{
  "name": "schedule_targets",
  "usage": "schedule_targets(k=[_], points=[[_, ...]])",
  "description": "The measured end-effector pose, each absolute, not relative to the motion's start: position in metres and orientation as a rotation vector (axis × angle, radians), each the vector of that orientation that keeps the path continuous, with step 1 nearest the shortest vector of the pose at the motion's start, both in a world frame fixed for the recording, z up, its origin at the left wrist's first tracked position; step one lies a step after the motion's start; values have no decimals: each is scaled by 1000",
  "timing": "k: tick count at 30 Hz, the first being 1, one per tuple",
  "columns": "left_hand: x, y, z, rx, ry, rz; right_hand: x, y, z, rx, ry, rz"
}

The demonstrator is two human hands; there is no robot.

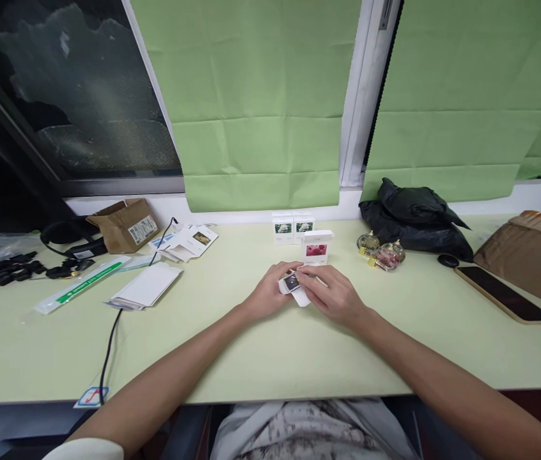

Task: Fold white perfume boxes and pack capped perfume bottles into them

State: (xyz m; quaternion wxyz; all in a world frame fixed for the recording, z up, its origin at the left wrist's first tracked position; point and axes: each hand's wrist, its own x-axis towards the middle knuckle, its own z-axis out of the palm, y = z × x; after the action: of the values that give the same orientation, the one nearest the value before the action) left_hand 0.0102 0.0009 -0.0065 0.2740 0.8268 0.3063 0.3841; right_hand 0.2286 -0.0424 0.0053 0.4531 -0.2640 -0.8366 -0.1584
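Note:
In front of me, a small white box [291,282] is tilted in my fingers, its end open and a flap hanging down. Something dark shows at its opening; I cannot make out what. My left hand [269,291] is closed around the box from the left. On the other side, my right hand [335,295] has its fingertips pinched at the box's upper right edge. Just beyond my hands stands a white box with a red flower picture [316,249]. Two white boxes with white flower pictures [293,228] stand side by side behind it.
Two ornate glass bottles [387,255] lie right of the boxes, near a black plastic bag [414,220]. Further right are a phone [504,294] and a brown parcel [534,255]. Flattened white cartons [148,285], a black cable [109,348] and an open brown carton [124,225] occupy the left.

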Motion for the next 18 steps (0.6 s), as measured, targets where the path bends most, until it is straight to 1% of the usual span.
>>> schedule_targets(k=[6,11,18], points=[[9,2,-5,2219,801,980,229,-39,2,-676,-1977,-277],[10,-1,-3,2075,793,920,227,-40,3,-627,-1967,-287],[11,-1,-3,2045,784,936,225,-41,4,-656,-1951,-309]])
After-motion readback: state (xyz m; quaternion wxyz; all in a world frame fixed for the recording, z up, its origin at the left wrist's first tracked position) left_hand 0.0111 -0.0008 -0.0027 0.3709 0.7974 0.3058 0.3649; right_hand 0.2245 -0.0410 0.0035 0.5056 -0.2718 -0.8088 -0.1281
